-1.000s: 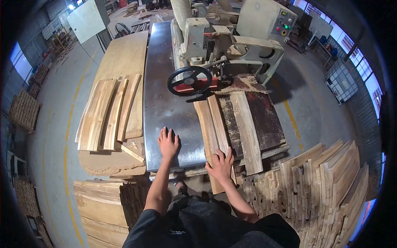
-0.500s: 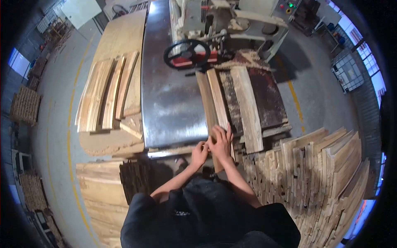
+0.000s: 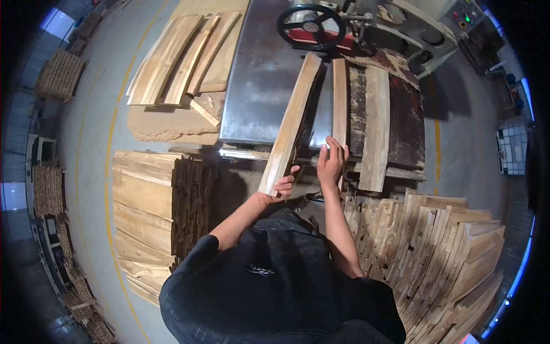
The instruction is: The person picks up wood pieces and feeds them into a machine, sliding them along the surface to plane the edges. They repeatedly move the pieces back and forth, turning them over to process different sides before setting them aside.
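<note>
Nearside of the handwheel (image 3: 311,27), my left hand (image 3: 281,186) grasps a plank (image 3: 292,117), right hand (image 3: 331,164) unclenched: lifting step, I judge; next calls for steadiness.

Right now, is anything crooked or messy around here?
Yes: a short wood strip lies crooked at left, slanting opposite to the longer planks. The plank in the left hand has a dark, rough-looking edge.

Glare is reflected by the tabletop (image 3: 258,109) below the handwheel (image 3: 311,27); floor (image 3: 452,106) right of it is shadowed; edges are warped.
</note>
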A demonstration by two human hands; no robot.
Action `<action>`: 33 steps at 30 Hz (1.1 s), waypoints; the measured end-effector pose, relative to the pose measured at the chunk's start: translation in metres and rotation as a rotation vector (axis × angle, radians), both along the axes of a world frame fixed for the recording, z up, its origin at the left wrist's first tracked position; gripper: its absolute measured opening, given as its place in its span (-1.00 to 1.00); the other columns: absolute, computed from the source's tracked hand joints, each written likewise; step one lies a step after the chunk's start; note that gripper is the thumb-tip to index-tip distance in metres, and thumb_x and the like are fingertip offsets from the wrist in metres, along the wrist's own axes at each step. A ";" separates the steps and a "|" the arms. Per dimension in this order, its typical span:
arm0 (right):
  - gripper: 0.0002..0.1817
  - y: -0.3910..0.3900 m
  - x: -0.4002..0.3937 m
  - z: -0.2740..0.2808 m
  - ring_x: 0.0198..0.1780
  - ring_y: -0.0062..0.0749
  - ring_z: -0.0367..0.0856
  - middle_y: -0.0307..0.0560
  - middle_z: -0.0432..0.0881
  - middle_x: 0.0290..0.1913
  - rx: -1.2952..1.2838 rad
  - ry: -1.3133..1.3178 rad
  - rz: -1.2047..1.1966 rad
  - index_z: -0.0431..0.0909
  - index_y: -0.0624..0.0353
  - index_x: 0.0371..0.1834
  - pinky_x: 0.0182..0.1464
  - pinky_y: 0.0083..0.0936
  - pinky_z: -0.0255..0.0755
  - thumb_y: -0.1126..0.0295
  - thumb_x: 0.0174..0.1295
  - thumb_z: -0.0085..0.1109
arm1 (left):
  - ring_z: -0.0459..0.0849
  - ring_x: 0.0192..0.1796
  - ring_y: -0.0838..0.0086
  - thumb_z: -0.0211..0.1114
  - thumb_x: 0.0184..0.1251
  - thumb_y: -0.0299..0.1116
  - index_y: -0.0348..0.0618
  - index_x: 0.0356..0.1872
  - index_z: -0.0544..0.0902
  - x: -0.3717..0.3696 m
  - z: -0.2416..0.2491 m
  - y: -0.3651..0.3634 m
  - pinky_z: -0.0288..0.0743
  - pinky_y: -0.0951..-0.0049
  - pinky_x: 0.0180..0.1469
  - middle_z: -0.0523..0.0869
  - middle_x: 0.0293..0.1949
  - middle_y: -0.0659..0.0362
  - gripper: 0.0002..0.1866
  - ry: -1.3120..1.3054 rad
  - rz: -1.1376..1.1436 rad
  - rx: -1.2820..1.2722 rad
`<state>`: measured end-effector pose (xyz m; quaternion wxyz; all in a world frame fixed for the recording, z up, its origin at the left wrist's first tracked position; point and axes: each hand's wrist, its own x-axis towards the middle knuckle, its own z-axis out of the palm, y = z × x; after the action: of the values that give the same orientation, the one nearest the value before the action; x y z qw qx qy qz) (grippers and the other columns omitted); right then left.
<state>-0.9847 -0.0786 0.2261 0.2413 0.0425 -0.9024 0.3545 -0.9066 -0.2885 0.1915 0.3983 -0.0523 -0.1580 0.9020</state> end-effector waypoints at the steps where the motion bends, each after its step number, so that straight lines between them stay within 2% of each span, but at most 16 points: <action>1: -0.73 0.000 -0.001 -0.004 0.30 -0.10 0.63 -0.05 0.71 0.21 0.007 0.004 -0.005 0.63 0.15 0.15 0.58 0.14 0.11 0.26 0.56 0.14 | 0.45 -0.55 0.50 -0.05 0.73 0.04 -0.24 0.53 0.39 -0.002 0.005 -0.005 0.26 0.44 -0.32 0.45 -0.40 0.22 -0.37 -0.004 -0.003 0.139; 5: -0.74 -0.002 -0.001 -0.008 0.28 -0.10 0.65 -0.06 0.72 0.20 0.028 0.004 -0.004 0.64 0.15 0.15 0.59 0.16 0.07 0.27 0.56 0.15 | 0.44 -0.56 0.46 -0.08 0.70 0.12 -0.24 0.54 0.38 -0.001 -0.019 -0.025 0.27 0.39 -0.33 0.51 -0.39 0.18 -0.31 0.062 0.072 -0.042; 6: -0.74 -0.003 -0.002 -0.006 0.28 -0.10 0.65 -0.06 0.72 0.20 0.040 0.008 -0.013 0.64 0.15 0.15 0.59 0.16 0.07 0.27 0.56 0.15 | 0.43 -0.56 0.40 -0.10 0.69 0.22 -0.22 0.50 0.43 0.001 -0.023 -0.034 0.34 0.36 -0.34 0.51 -0.39 0.17 -0.27 0.082 0.077 -0.419; 8: -0.74 -0.004 -0.002 -0.004 0.25 -0.10 0.67 -0.06 0.73 0.17 0.079 -0.013 -0.024 0.64 0.16 0.13 0.59 0.16 0.06 0.27 0.54 0.17 | 0.69 -0.15 0.30 0.09 0.66 0.20 -0.26 0.49 0.43 -0.001 -0.026 -0.037 0.58 0.28 0.04 0.69 -0.09 0.00 -0.27 0.336 0.174 -1.210; 9: -0.74 -0.004 -0.004 -0.004 0.25 -0.10 0.67 -0.06 0.73 0.17 0.094 -0.012 -0.031 0.64 0.16 0.13 0.59 0.16 0.06 0.27 0.54 0.17 | 0.74 0.04 0.29 0.20 0.64 0.14 -0.30 0.50 0.41 -0.001 0.018 -0.027 0.59 0.28 0.19 0.73 0.06 -0.06 -0.27 0.414 0.270 -2.044; 10: -0.74 -0.004 -0.004 -0.005 0.25 -0.11 0.67 -0.05 0.74 0.16 0.100 -0.016 -0.023 0.64 0.17 0.12 0.59 0.15 0.06 0.28 0.52 0.18 | 0.61 0.33 0.35 0.40 0.56 -0.11 -0.38 0.52 0.38 0.000 0.004 -0.034 0.47 0.36 0.37 0.66 0.30 -0.08 -0.27 0.440 0.350 -1.943; 14: -0.74 -0.006 -0.003 -0.004 0.26 -0.13 0.66 -0.03 0.74 0.16 0.117 -0.048 -0.041 0.65 0.17 0.12 0.58 0.12 0.05 0.29 0.49 0.20 | 0.60 0.38 0.39 0.46 0.50 -0.28 -0.36 0.59 0.32 0.002 -0.015 -0.036 0.44 0.37 0.43 0.64 0.39 -0.09 -0.23 0.618 0.330 -1.811; 15: -0.74 -0.006 -0.003 -0.006 0.27 -0.13 0.66 -0.03 0.73 0.17 0.126 -0.050 -0.047 0.65 0.18 0.12 0.58 0.11 0.05 0.30 0.49 0.20 | 0.62 0.25 0.46 0.44 0.53 -0.25 -0.36 0.62 0.27 0.000 -0.030 -0.028 0.49 0.43 0.30 0.66 0.29 0.05 -0.21 0.691 0.413 -1.756; 19: -0.71 -0.004 -0.001 -0.006 0.33 -0.09 0.61 -0.01 0.71 0.21 0.073 -0.018 -0.037 0.63 0.20 0.16 0.59 0.09 0.06 0.32 0.50 0.15 | 0.60 -0.09 0.56 0.42 0.56 -0.23 -0.39 0.64 0.20 -0.013 0.003 -0.007 0.57 0.50 -0.04 0.66 0.01 0.19 -0.17 0.686 0.001 -1.665; 20: -0.70 -0.004 -0.001 -0.004 0.35 -0.03 0.57 0.05 0.68 0.24 0.074 0.015 -0.024 0.62 0.23 0.18 0.55 0.06 0.11 0.33 0.49 0.14 | 0.59 -0.15 0.57 0.40 0.57 -0.20 -0.40 0.64 0.19 -0.012 -0.015 0.006 0.56 0.49 -0.09 0.67 -0.06 0.22 -0.17 0.795 0.179 -1.707; 21: -0.67 -0.002 -0.003 -0.003 0.36 0.03 0.54 0.11 0.57 0.35 0.068 0.051 -0.002 0.61 0.25 0.19 0.50 0.04 0.16 0.32 0.47 0.16 | 0.62 -0.12 0.54 0.40 0.57 -0.17 -0.41 0.64 0.18 -0.016 -0.015 0.015 0.58 0.48 -0.04 0.69 -0.03 0.16 -0.16 0.843 0.222 -1.717; 25: -0.64 -0.005 -0.003 0.004 0.37 0.01 0.50 0.12 0.39 0.48 0.007 0.010 0.008 0.60 0.26 0.20 0.47 0.03 0.18 0.32 0.43 0.21 | 0.63 0.39 -0.08 0.36 0.55 -0.12 -0.33 0.63 0.23 -0.039 -0.025 0.049 0.50 0.17 0.36 0.57 0.35 -0.41 -0.19 0.903 0.151 -1.802; 27: -0.64 -0.004 0.000 0.008 0.36 -0.01 0.50 0.14 0.41 0.46 0.170 -0.050 0.021 0.61 0.24 0.19 0.50 0.03 0.12 0.31 0.41 0.23 | 0.66 0.33 -0.13 0.35 0.55 -0.15 -0.34 0.64 0.18 -0.049 -0.023 0.060 0.54 0.17 0.32 0.61 0.30 -0.38 -0.17 1.021 0.317 -1.847; 29: -0.66 -0.003 0.000 0.008 0.34 -0.07 0.51 0.05 0.52 0.39 0.187 -0.011 -0.014 0.65 0.17 0.15 0.53 0.06 0.05 0.26 0.38 0.27 | 0.72 0.25 -0.15 0.33 0.54 -0.18 -0.31 0.66 0.14 -0.069 0.008 0.056 0.59 0.15 0.24 0.67 0.23 -0.35 -0.17 0.812 -0.051 -1.750; 31: -0.73 -0.010 -0.004 0.007 0.33 -0.14 0.52 -0.11 0.63 0.25 0.326 -0.106 -0.005 0.71 0.07 0.02 0.52 0.10 0.03 0.22 0.35 0.33 | 0.76 0.14 -0.15 0.31 0.55 -0.16 -0.15 0.54 0.42 -0.079 -0.007 0.045 0.62 0.12 0.12 0.75 0.05 -0.31 -0.37 0.946 0.219 -1.784; 33: -0.80 -0.015 -0.005 0.018 0.30 -0.21 0.53 -0.23 0.68 0.14 0.374 -0.074 0.013 0.75 0.00 -0.10 0.51 0.16 0.03 0.21 0.30 0.38 | 0.77 0.16 -0.11 0.31 0.54 -0.15 -0.19 0.35 0.62 -0.104 0.014 0.027 0.63 0.13 0.11 0.78 0.01 -0.26 -0.52 1.073 0.118 -1.891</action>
<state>-0.9893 -0.0935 0.2439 0.1934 0.0793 -0.9606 0.1834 -1.0104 -0.2620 0.2050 0.1701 0.0708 0.7924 0.5815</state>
